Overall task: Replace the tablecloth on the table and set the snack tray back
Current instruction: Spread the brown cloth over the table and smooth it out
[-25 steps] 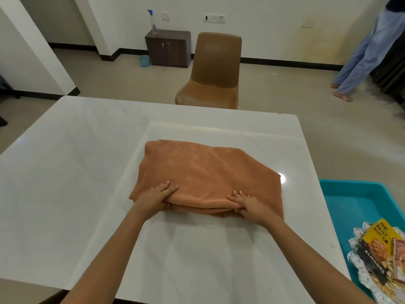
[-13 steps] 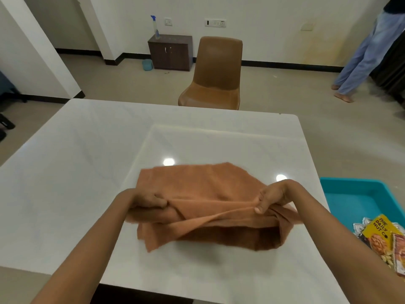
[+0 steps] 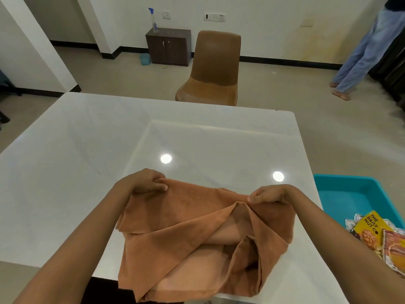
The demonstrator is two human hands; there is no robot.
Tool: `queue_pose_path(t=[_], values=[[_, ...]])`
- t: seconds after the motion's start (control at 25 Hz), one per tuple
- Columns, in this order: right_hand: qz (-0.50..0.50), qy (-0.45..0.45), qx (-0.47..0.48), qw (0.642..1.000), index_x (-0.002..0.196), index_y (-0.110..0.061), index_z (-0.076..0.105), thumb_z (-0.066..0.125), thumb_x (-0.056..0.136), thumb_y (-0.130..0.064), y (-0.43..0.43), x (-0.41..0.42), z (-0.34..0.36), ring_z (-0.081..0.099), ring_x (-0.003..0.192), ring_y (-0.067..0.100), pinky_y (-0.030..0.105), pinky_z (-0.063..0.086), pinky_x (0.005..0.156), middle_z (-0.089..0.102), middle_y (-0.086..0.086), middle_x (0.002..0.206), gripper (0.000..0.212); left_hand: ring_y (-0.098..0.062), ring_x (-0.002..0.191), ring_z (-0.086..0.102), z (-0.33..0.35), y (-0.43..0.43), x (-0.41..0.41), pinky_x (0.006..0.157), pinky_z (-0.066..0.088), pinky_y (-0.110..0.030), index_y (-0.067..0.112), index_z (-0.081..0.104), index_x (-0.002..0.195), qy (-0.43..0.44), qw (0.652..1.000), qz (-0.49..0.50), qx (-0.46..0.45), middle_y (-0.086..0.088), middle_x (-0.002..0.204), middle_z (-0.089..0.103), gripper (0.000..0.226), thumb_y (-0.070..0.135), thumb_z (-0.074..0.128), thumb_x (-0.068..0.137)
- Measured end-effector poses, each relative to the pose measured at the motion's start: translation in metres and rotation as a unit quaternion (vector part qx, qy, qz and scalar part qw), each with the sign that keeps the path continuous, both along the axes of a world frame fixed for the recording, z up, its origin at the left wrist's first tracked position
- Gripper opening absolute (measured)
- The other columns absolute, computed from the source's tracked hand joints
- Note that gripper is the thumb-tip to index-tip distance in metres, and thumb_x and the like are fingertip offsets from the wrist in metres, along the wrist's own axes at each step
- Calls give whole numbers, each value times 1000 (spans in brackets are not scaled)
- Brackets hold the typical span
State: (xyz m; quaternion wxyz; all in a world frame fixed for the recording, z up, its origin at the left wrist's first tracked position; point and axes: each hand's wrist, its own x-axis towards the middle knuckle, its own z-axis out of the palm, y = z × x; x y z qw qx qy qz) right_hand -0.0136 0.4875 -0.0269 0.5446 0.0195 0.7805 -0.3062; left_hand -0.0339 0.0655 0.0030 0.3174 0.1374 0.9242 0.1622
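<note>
left hand [image 3: 146, 182]: pinching the far edge of the orange tablecloth [image 3: 175, 233], fingers curled on the fabric
right hand [image 3: 270, 195]: pinching the same edge further right
tablecloth: hanging half-unfolded over the white table [image 3: 87, 150] near edge, bottom cut off by frame
snack tray [image 3: 372, 235]: right of the table, inside a teal bin [image 3: 341, 194], partly cropped, tray rim hard to make out

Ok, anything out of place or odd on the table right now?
Nothing damaged or spilled. The orange-brown cloth is only partly unfolded, bunched and hanging over the white table's near edge, pinched by the left hand and right hand. The snack packets lie off to the right.
</note>
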Motion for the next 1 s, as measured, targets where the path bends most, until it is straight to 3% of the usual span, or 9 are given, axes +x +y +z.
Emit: queue_pose_path(t=[0.08, 0.16, 0.28, 0.44, 0.64, 0.72, 0.8, 0.88, 1.0], values=[[59, 11, 49, 997, 106, -27, 71, 68, 83, -30, 2, -7, 1, 67, 101, 23, 39, 53, 93, 72, -1, 108, 23, -15, 101, 57, 7, 7, -7, 89, 45, -32, 27, 61, 111, -67, 996, -30, -55, 11, 109, 60, 29, 49, 54, 92], [70, 76, 93, 990, 95, -26, 72, 61, 79, -10, -3, -20, 8, 66, 101, 25, 35, 54, 86, 71, 0, 101, 25, -18, 110, 55, 18, 13, -23, 94, 43, -32, 24, 56, 127, -108, 988, -29, -106, 6, 123, 57, 42, 47, 54, 92], [-47, 267, 103, 957, 83, -23, 69, 49, 74, 3, -10, -55, 27, 64, 97, 27, 35, 52, 79, 67, 3, 92, 35, -25, 117, 53, 37, 21, -58, 96, 43, -36, 23, 60, 123, 86, 988, 41, -119, -2, 129, 58, 36, 38, 57, 91], [-217, 518, 77, 824, 84, -27, 69, 45, 72, 3, -17, -119, 103, 63, 96, 29, 38, 52, 84, 70, 5, 97, 41, -37, 103, 58, 107, 40, -114, 78, 43, -39, 20, 63, 109, 363, 913, 162, -90, -16, 113, 63, 24, 33, 52, 92], [-210, 738, 62, 638, 101, -21, 71, 39, 70, -1, -26, -168, 265, 63, 100, 33, 36, 50, 84, 71, 11, 102, 49, -48, 101, 57, 247, 42, -163, 76, 44, -45, 7, 57, 113, 541, 807, 230, -52, -30, 111, 60, 30, 29, 48, 96], [-202, 783, 62, 585, 103, -19, 70, 37, 69, -2, -27, -167, 303, 62, 100, 31, 32, 48, 80, 71, 11, 102, 51, -49, 102, 56, 284, 42, -160, 75, 42, -46, 8, 55, 114, 579, 775, 252, -31, -29, 111, 59, 32, 33, 48, 95], [-205, 793, 61, 570, 101, -20, 69, 37, 68, -1, -25, -159, 313, 62, 97, 28, 29, 45, 75, 71, 7, 99, 50, -46, 98, 57, 292, 41, -152, 69, 37, -42, 10, 55, 111, 604, 756, 252, -8, -26, 106, 61, 32, 35, 48, 93], [-204, 781, 64, 586, 101, -22, 69, 38, 68, -2, -22, -147, 294, 62, 91, 26, 31, 46, 73, 71, 4, 96, 50, -43, 90, 59, 269, 37, -142, 67, 34, -38, 13, 56, 107, 606, 760, 234, 0, -22, 98, 63, 27, 35, 47, 94], [-174, 737, 75, 648, 98, -24, 70, 49, 76, -5, -13, -130, 219, 57, 79, 19, 26, 40, 67, 70, 1, 88, 36, -39, 80, 60, 197, 31, -114, 66, 43, -39, 16, 56, 105, 544, 820, 180, -14, -17, 91, 64, 19, 28, 46, 95]])
